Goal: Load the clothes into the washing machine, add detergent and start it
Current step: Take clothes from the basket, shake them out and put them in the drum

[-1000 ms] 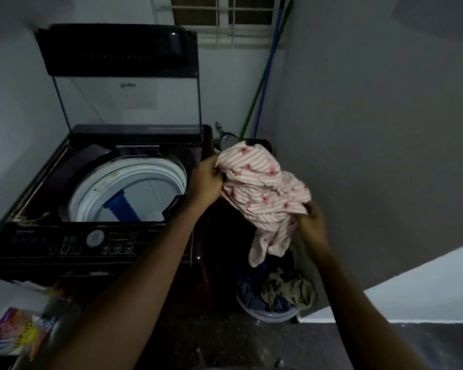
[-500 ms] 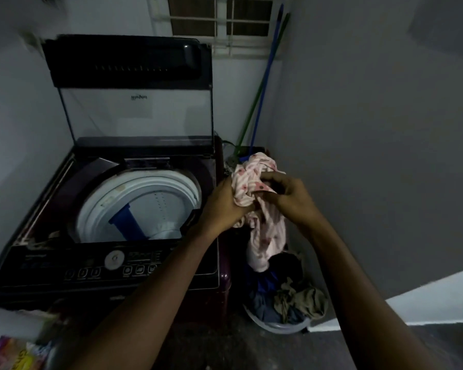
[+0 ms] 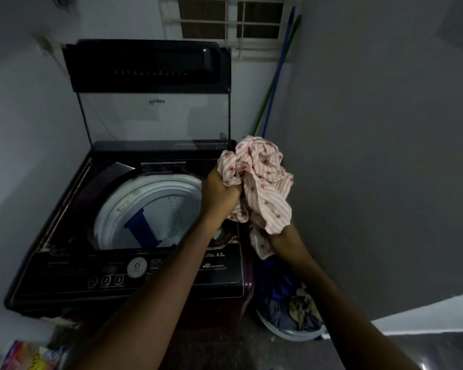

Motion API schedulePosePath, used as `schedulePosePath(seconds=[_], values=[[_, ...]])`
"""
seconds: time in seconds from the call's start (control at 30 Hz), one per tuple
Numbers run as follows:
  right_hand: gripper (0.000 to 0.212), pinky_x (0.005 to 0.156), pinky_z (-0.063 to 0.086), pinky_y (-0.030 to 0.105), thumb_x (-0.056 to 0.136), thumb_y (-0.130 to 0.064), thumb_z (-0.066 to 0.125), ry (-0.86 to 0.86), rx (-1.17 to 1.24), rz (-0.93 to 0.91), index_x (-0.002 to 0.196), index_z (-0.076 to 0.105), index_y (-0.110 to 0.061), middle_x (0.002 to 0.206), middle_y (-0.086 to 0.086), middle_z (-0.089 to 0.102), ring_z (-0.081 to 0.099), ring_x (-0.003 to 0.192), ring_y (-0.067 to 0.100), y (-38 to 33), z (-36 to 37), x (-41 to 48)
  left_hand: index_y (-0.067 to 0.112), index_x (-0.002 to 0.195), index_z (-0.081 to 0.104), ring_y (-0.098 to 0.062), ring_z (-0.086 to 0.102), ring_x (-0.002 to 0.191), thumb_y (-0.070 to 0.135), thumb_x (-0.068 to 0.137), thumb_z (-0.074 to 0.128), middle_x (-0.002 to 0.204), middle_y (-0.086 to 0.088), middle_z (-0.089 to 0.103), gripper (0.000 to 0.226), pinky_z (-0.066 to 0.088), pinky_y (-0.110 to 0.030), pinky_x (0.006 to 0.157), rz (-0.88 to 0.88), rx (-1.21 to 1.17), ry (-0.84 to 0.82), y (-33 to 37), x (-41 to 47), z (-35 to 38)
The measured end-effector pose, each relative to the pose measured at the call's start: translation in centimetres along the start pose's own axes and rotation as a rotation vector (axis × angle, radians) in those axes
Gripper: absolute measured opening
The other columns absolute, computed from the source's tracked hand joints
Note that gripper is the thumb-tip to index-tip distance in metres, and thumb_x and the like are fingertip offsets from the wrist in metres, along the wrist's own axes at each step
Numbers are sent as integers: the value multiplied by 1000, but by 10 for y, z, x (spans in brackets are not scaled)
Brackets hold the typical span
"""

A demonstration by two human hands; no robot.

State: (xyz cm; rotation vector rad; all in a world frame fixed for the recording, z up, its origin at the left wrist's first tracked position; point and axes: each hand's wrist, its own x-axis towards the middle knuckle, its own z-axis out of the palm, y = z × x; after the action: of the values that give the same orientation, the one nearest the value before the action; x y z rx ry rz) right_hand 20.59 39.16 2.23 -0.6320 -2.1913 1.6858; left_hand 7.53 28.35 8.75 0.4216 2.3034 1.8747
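A pink striped garment (image 3: pixel 262 182) with a flower print is bunched up above the right edge of the top-loading washing machine (image 3: pixel 64 236). My left hand (image 3: pixel 219 193) grips its left side. My right hand (image 3: pixel 284 240) holds its lower end and is mostly hidden by the cloth. The machine's lid (image 3: pixel 147 68) stands open and the white drum (image 3: pixel 150 206), with a blue agitator (image 3: pixel 142 231) inside, shows no clothes. A colourful detergent packet (image 3: pixel 30 356) lies at the bottom left.
A white basin (image 3: pixel 286 333) with several dark clothes sits on the floor to the right of the machine. Blue and green broom handles (image 3: pixel 275 76) lean in the corner. A grey wall stands close on the right. The control panel (image 3: pixel 134 268) faces me.
My right hand has dropped from the top of the bundle to its lower end. The garment has bunched up higher, and the view has moved closer to the machine.
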Motion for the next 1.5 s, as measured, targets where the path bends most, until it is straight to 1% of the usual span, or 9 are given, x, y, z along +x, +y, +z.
schedulePosePath(seconds=[0.13,0.37,0.57,0.67,0.83,1.0,1.1,1.27,1.5], values=[[26,80,57,37,90,1,57,255,401,155,116,61,1,112,22,67,67,99,30,-15,-5,29,21,120,65,-26,67,101,26,75,67,107,-5,73,44,55,-37,84,30,212,35,-18,5,-23],[65,62,55,29,68,16,56,-38,664,231,129,39,2,108,20,58,64,82,21,-67,29,55,25,126,60,-30,64,107,23,83,65,116,-5,69,43,52,-36,85,25,414,194,-35,3,-56],[27,97,49,41,77,-21,67,-56,86,95,103,61,-27,118,2,39,55,108,23,-63,94,66,23,124,62,-26,63,108,24,84,67,116,-3,68,40,50,-31,83,0,500,115,-65,19,-96],[50,93,52,44,65,-37,59,-158,-80,27,113,67,-24,118,8,57,61,106,21,-30,134,95,27,122,62,-25,64,108,28,84,68,115,0,68,39,51,-31,82,-32,507,90,-88,31,-121],[49,93,50,39,76,-22,60,-181,-106,114,125,62,-18,126,-2,58,56,115,17,-42,182,99,23,131,58,-30,58,117,27,91,62,127,-7,64,40,42,-28,83,-112,574,12,-121,62,-154],[41,75,53,39,70,-22,56,-138,-169,157,108,68,-14,99,9,69,65,90,23,-25,220,116,19,126,61,-32,62,110,17,85,66,119,-8,68,42,52,-37,85,-134,615,-102,-155,97,-171],[37,68,47,34,77,-15,57,-81,-239,163,113,65,-9,106,12,67,62,85,20,-33,231,125,17,134,55,-32,58,118,18,84,68,129,-9,63,52,50,-39,92,-125,642,-197,-173,120,-171],[49,97,35,24,86,-1,49,-306,-468,224,135,50,-6,141,11,51,47,130,26,-33,230,148,16,153,25,-32,36,140,26,85,73,157,-10,31,83,38,-44,110,-228,696,-449,-203,154,-181],[47,105,31,25,89,-19,50,-350,-661,255,135,53,-11,141,7,51,45,132,23,-19,224,147,21,147,40,-30,51,127,23,93,58,146,-8,47,57,47,-41,101,-174,741,-462,-212,149,-179]])
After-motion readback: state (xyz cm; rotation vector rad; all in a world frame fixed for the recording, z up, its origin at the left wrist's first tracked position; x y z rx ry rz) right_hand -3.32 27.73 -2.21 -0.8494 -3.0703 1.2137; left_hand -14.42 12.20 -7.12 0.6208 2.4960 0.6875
